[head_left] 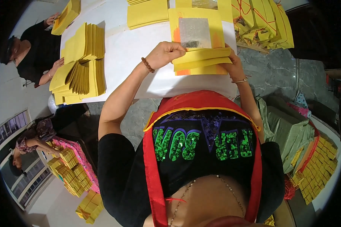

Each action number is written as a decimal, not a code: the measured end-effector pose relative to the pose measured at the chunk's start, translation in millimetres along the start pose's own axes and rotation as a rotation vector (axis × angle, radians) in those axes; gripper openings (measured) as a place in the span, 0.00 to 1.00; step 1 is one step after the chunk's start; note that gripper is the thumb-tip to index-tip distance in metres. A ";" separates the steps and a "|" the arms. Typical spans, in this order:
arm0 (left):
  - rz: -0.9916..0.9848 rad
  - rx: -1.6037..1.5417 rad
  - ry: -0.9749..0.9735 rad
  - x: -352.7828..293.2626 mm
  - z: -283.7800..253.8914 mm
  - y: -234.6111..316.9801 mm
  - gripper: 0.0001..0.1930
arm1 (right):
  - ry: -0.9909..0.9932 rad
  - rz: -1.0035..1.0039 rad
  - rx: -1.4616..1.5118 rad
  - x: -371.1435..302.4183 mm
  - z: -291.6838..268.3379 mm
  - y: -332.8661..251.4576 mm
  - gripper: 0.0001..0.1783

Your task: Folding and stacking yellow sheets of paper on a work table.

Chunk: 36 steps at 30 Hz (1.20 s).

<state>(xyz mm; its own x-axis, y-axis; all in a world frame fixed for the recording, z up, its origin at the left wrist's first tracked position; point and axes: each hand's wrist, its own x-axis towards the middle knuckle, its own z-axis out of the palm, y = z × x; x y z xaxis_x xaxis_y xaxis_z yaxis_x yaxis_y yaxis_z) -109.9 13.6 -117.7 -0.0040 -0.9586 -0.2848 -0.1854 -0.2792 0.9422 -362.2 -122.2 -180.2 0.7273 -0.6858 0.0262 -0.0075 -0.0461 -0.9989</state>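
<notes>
At the near side of the white table (121, 56), seen from the head camera, a folded strip of yellow paper (204, 60) lies across a yellow sheet with a silver square (195, 30), right in front of the person, and both hands are on it! Left hand (165, 55) takes the strip's left end, fingers curled together, thumb and forefinger clamped on the paper, a brown beaded bracelet (147, 65) around that wrist. Over at the other end, the right hand (235, 66) is against the strip's right edge; its fingers are mostly hidden by the paper, so how tightly they close I cannot tell. Orange patches show on the sheet around the silver, above and below the strip. Off to the left, thick yellow folded stacks (79, 70) fan out along the table edge, and beside them a co-worker in black (38, 49) has one hand by those stacks and the other at a yellow pack (67, 17). Another yellow stack (147, 15) sits toward the far side, while red-corded yellow bundles (263, 22) crowd the right. Lower left, a second co-worker (36, 138) bends over yellow bundles (70, 170) beside pink cloth (77, 151); lower right, yellow blocks (320, 166) are packed in rows.
</notes>
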 end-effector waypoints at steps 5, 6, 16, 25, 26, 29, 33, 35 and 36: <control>0.000 -0.029 -0.051 -7.1 -3.2 12.8 0.14 | -0.094 -0.143 -0.096 2.8 -7.5 3.2 0.20; 0.095 0.002 -0.101 -13.1 -8.4 17.2 0.18 | -0.076 -0.157 -0.100 3.5 -3.9 0.4 0.19; 0.539 0.965 0.444 -7.7 27.3 -8.2 0.29 | -0.073 -0.189 -0.125 3.9 -4.1 -2.1 0.18; 0.652 1.251 0.290 -43.2 37.0 17.5 0.23 | -0.138 -0.563 -1.035 -9.9 -9.3 -59.2 0.13; 0.638 1.232 0.275 -49.9 41.7 22.4 0.20 | -0.143 -0.558 -1.032 -13.4 -9.3 -56.5 0.13; 0.558 1.118 0.259 -56.8 47.8 18.8 0.18 | -0.242 -0.468 -0.895 -16.6 -8.0 -48.8 0.12; 0.469 0.892 0.275 -51.0 41.2 20.6 0.10 | -0.299 -0.411 -0.730 -5.1 -8.5 -53.7 0.12; 0.435 0.755 0.309 -43.5 35.9 22.9 0.08 | -0.326 -0.388 -0.655 -0.8 -10.2 -53.3 0.11; 0.400 0.621 0.341 -41.4 34.4 23.3 0.08 | -0.338 -0.389 -0.657 1.9 -11.2 -50.9 0.12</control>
<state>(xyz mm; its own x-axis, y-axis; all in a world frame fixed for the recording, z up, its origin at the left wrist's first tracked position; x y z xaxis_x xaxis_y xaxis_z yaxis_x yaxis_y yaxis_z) -147.8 48.7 -90.1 0.0950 -0.9716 0.2167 -0.7447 0.0750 0.6632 -368.1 -129.4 -128.9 0.9268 -0.2831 0.2467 -0.0359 -0.7208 -0.6922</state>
